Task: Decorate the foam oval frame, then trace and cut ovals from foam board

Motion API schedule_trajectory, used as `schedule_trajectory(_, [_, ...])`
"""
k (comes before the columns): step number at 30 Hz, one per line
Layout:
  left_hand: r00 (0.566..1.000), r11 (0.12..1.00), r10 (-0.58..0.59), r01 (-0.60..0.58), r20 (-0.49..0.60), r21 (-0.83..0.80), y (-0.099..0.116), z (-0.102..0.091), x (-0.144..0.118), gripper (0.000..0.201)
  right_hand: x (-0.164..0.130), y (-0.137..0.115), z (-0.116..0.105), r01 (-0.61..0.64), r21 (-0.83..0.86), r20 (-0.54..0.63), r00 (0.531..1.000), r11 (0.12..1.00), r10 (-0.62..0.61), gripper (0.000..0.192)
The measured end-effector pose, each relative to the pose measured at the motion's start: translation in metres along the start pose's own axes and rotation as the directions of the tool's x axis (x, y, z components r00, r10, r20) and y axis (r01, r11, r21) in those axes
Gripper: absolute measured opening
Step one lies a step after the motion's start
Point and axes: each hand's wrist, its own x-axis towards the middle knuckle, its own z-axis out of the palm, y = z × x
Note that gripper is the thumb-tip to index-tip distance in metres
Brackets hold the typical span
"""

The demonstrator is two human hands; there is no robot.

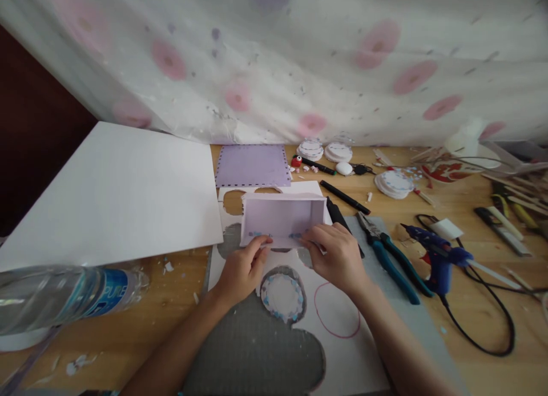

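- Left hand (242, 270) and right hand (336, 256) pinch the purple box's (282, 218) front wall, mid-desk.
- Wooden desk (479, 304) littered: pliers (387, 253), glue gun (436, 256) toward its right edge.
- Flowered curtain (299, 59) hangs along the back edge.

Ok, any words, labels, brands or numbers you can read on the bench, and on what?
"PURE": white letters on the blue label of the bottle, cut off at the label's edge, rest blurred.
Box under left hand and right hand: blue marks, unreadable.
Glue gun, pliers, markers: no readable text.
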Motion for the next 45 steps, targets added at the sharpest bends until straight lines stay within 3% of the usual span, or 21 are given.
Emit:
schedule_trajectory(4, [1.0, 1.0, 0.004, -0.004, -0.008, -0.005, 0.0, 0.0, 0.0, 0.032, -0.002, 0.0, 0.0, -0.009, 0.032, -0.035, 0.999, 0.999, 0.01, 0.015])
schedule_trajectory(9, [1.0, 1.0, -0.009, 0.009, -0.006, -0.003, -0.001, 0.002, 0.001, 0.033, -0.008, 0.001, -0.003, -0.081, 0.179, -0.179, 0.977, 0.981, 0.113, 0.01])
schedule_trajectory(17, [0.999, 0.997, 0.026, -0.024, -0.024, 0.079, -0.002, 0.001, 0.003, 0.036, -0.01, -0.002, -0.007, -0.213, 0.526, -0.285, 0.868, 0.823, 0.407, 0.009])
schedule_trajectory(21, [0.998, 0.989, 0.041, -0.033, -0.049, 0.146, -0.001, -0.001, 0.01, 0.038, -0.01, -0.001, -0.011, -0.194, 0.619, -0.318, 0.824, 0.761, 0.47, 0.009])
schedule_trajectory(26, [0.998, 0.991, 0.036, -0.028, -0.059, 0.129, 0.001, -0.004, 0.02, 0.037, -0.018, 0.003, -0.015, -0.204, 0.664, -0.31, 0.801, 0.719, 0.512, 0.009])
schedule_trajectory(31, [0.989, 0.971, 0.109, -0.084, -0.101, 0.224, -0.001, 0.0, 0.014, 0.031, -0.026, 0.01, -0.021, -0.205, 0.552, -0.315, 0.846, 0.808, 0.43, 0.007])
schedule_trajectory(35, [0.968, 0.938, 0.198, -0.14, -0.156, 0.318, -0.005, 0.008, 0.002, 0.033, -0.024, 0.014, -0.028, -0.152, 0.364, -0.264, 0.929, 0.919, 0.258, 0.008])
schedule_trajectory(38, [0.963, 0.935, 0.22, -0.162, -0.156, 0.317, -0.006, 0.011, -0.003, 0.034, -0.019, 0.013, -0.03, -0.071, 0.208, -0.157, 0.982, 0.976, 0.105, 0.01])
schedule_trajectory(41, [0.965, 0.937, 0.217, -0.164, -0.146, 0.309, -0.008, 0.011, -0.003, 0.034, -0.014, 0.01, -0.027, 0.004, 0.109, -0.037, 0.999, 0.994, 0.0, 0.013])
schedule_trajectory(45, [0.957, 0.924, 0.247, -0.186, -0.15, 0.333, -0.009, 0.011, -0.002, 0.034, -0.01, 0.008, -0.02, 0.047, 0.036, 0.012, 0.999, 0.998, -0.047, 0.015])
